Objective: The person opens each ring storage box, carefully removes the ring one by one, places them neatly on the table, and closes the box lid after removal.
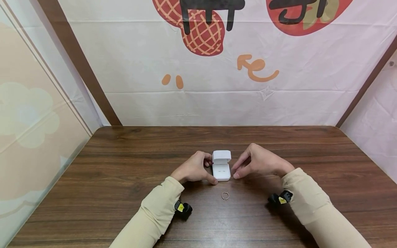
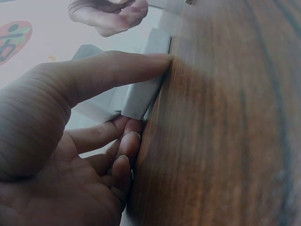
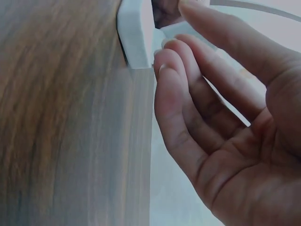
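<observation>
A small white ring box (image 1: pixel 221 172) stands on the table with its lid (image 1: pixel 221 156) raised; two small marks show on its white insert. My left hand (image 1: pixel 196 167) grips the box from the left, thumb at the front corner and fingers behind; in the left wrist view the thumb (image 2: pixel 117 70) lies across the box's side. To the right of the box is my right hand (image 1: pixel 258 162), its fingers loosely bent with nothing between them. In the right wrist view its fingertips (image 3: pixel 169 61) are close to the box (image 3: pixel 135 33). A thin ring (image 1: pixel 225 195) lies in front of the box.
The brown wood-grain table (image 1: pixel 139 148) reaches back to a white printed cloth (image 1: pixel 217 106). Cloth panels also hang at the left and right sides. A black wrist camera (image 1: pixel 183 209) sits at the left wrist, another camera (image 1: pixel 280 198) at the right.
</observation>
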Demonstrator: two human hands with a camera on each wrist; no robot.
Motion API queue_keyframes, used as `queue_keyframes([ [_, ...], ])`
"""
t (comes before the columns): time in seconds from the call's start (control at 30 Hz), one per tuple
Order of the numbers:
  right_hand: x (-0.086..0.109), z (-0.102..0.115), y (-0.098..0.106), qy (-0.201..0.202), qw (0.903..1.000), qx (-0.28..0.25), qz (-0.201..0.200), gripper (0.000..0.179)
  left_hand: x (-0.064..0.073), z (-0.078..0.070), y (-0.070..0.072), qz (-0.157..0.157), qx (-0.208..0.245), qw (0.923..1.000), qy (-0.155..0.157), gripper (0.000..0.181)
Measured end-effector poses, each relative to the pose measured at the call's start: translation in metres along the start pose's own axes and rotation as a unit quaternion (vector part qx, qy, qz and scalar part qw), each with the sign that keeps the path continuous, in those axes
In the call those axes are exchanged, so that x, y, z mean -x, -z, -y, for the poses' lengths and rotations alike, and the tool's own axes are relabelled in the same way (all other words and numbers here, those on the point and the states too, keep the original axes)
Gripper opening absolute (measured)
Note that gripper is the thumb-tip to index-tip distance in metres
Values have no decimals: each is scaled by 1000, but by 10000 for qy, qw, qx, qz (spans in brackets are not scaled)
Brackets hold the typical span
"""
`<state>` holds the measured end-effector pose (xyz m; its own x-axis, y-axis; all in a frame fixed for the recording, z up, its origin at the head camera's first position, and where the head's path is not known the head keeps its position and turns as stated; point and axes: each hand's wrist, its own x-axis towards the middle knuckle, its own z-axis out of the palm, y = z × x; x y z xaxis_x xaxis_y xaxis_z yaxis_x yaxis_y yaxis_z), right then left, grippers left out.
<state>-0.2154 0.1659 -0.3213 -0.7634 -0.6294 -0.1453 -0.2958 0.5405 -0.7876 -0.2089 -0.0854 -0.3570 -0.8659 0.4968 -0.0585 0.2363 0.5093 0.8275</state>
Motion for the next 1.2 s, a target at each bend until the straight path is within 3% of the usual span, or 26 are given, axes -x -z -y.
queue_keyframes([
  [0.5, 2, -10, 14, -615, 9942, -94, -881, 43, 0, 1, 0, 19, 50, 10000, 50, 43],
  [0.87, -9, -15, 3, -543, 9780, -1631, -1178, 41, -1, 1, 0, -22, -24, 10000, 9, 42],
  [1.2, -20, -15, -13, -447, 9752, -1806, -1197, 38, -1, 1, 0, 30, -50, 10000, 34, 43],
])
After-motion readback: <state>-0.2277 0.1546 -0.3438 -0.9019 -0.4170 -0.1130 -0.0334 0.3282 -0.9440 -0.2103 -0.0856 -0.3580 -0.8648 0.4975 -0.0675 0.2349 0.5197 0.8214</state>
